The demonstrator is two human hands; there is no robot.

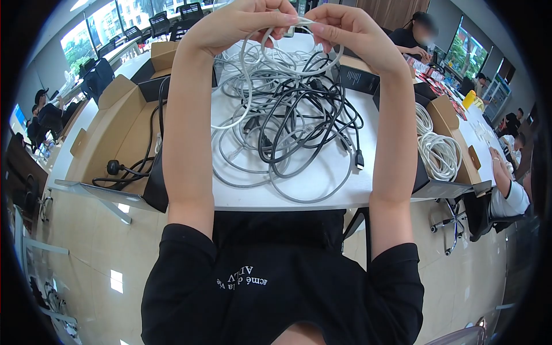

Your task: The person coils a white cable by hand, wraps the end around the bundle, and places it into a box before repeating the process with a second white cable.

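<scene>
Both hands are raised over the far part of a white table (362, 190). My left hand (253, 22) pinches a white cable (303, 22), with a small pale connector (288, 31) hanging by the fingertips. My right hand (345, 30) pinches the same cable a short way to the right. Loops of it hang below both hands. Beneath lies a tangled pile of grey cables (233, 183) and black cables (287, 109). One black cable ends in a flat plug (359, 160) at the pile's right edge.
An open cardboard box (109, 129) on the left holds black cords with a round plug (114, 167). Another box (451, 123) on the right contains coiled white cables (440, 155). Across the table at right, a person (407, 40) in dark clothes works; other people sit farther away.
</scene>
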